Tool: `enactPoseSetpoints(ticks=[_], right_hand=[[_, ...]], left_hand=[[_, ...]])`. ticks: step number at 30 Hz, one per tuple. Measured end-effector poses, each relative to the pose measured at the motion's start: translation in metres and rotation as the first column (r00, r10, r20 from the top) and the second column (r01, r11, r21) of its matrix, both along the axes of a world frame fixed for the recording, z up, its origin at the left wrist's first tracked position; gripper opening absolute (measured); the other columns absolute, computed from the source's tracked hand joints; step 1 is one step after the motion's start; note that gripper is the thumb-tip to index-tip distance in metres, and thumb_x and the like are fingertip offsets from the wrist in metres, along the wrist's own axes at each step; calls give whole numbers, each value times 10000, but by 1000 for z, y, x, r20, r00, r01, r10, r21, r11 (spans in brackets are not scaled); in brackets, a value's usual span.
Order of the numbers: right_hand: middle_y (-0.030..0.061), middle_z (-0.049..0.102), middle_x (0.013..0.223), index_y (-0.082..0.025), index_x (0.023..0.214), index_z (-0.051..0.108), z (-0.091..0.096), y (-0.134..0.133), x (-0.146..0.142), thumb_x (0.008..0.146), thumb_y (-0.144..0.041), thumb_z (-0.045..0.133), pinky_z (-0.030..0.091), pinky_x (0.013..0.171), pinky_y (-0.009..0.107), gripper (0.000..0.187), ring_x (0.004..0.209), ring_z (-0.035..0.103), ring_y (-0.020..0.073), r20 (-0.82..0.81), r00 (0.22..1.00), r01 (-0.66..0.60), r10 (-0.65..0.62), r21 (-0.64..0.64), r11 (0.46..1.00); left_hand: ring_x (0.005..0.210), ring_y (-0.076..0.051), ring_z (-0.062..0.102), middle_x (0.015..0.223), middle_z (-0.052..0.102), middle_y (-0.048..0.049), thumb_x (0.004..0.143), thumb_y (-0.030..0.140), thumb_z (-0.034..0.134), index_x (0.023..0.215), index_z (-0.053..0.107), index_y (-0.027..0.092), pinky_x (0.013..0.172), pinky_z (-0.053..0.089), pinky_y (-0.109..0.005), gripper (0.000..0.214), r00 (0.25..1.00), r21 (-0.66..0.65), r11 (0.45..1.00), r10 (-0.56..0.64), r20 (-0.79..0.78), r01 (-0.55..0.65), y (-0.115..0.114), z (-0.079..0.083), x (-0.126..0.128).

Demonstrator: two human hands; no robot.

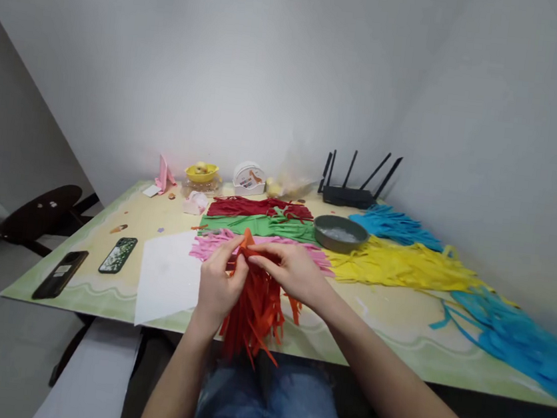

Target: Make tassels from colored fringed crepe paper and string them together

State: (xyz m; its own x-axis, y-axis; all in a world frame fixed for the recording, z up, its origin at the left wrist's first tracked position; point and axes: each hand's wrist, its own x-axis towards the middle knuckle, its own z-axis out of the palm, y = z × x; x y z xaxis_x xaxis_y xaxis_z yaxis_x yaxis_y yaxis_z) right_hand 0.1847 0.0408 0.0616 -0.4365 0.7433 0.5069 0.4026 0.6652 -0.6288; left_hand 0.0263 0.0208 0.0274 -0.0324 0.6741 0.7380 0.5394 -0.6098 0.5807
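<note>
An orange-red paper tassel [255,314] hangs from both my hands over the table's front edge, its cut strips fanning downward. My left hand [220,277] pinches the gathered top from the left. From the right, my right hand [289,269] grips the same top with thumb and fingers close together. The twisted orange tip pokes up between the hands. Just behind them lie pink paper strips [320,257], partly hidden by my hands. Green strips [241,223] and dark red strips [258,208] lie in rows farther back.
A round grey dish [339,243] stands on yellow fringe [402,267]. Blue fringe [516,330] spreads over the right side. At the back is a black router [349,197]. White paper [164,283] and two phones [118,256] lie left. A dark stool [41,212] stands beyond.
</note>
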Motion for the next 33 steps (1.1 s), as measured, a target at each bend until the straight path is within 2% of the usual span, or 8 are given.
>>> enactPoseSetpoints(ticks=[3, 6, 12, 18, 22, 24, 27, 33], right_hand=[[36, 748, 939, -199, 979, 722, -9, -7, -8, 904, -199, 541, 489, 719, 255, 197, 796, 691, 177, 67, 988, 133, -142, 123, 983], [78, 734, 1001, -169, 1040, 696, -18, -7, -15, 928, -184, 504, 499, 754, 273, 223, 851, 694, 197, 155, 948, 223, -276, 291, 930], [113, 716, 1042, -125, 1079, 652, -31, 13, -21, 940, -169, 483, 523, 708, 283, 223, 861, 697, 209, 261, 900, 164, -350, 541, 825], [120, 715, 1033, -127, 1035, 647, -32, 39, -8, 946, -148, 460, 522, 703, 248, 208, 831, 697, 182, 251, 885, 149, -391, 644, 750], [133, 709, 1018, -115, 994, 651, -26, 48, 5, 933, -121, 448, 518, 674, 261, 212, 799, 688, 188, 311, 849, 106, -427, 691, 715], [133, 707, 991, -108, 1006, 647, -21, 51, 10, 922, -116, 463, 506, 635, 262, 202, 763, 680, 189, 344, 834, 78, -431, 699, 710], [117, 705, 933, -109, 1045, 632, -12, 52, 18, 918, -127, 481, 480, 608, 251, 198, 739, 670, 184, 412, 807, 48, -424, 669, 742], [131, 699, 939, -109, 1033, 626, 7, 57, 27, 934, -151, 476, 423, 562, 243, 185, 730, 672, 188, 553, 699, 76, -453, 572, 816]], left_hand=[[932, -181, 679, 1077, 711, -80, 857, 147, 493, 1142, 628, 181, 848, 540, -304, 316, 995, -12, 995, 101, -7, -101, 3, -5, 4], [988, -199, 665, 1109, 701, -82, 838, 148, 512, 1141, 625, 183, 881, 522, -325, 326, 992, -104, 987, 122, 10, -121, 11, -7, 6], [1112, -207, 614, 1199, 665, -81, 802, 84, 482, 1182, 610, 169, 1000, 452, -362, 410, 994, -238, 967, 102, 31, -92, 30, -13, 0], [1144, -220, 597, 1221, 653, -110, 850, 209, 506, 1195, 606, 139, 1014, 441, -376, 366, 994, -233, 969, 94, 54, -79, 50, -15, 7], [1179, -230, 573, 1273, 621, -106, 812, 166, 520, 1250, 568, 151, 1036, 421, -386, 440, 997, -247, 967, 75, 19, -68, 63, -10, 22], [1210, -229, 551, 1319, 588, -97, 792, 148, 532, 1298, 525, 168, 1049, 411, -379, 506, 999, -262, 965, 39, 19, -33, 68, -8, 29], [1212, -228, 548, 1327, 579, -95, 768, 113, 524, 1328, 491, 176, 1053, 408, -374, 565, 999, -271, 962, 43, 19, -36, 79, -8, 35], [1162, -225, 575, 1239, 634, -94, 745, 31, 460, 1216, 574, 163, 1047, 418, -388, 503, 995, -281, 957, 43, -86, -65, 87, -8, 24]])
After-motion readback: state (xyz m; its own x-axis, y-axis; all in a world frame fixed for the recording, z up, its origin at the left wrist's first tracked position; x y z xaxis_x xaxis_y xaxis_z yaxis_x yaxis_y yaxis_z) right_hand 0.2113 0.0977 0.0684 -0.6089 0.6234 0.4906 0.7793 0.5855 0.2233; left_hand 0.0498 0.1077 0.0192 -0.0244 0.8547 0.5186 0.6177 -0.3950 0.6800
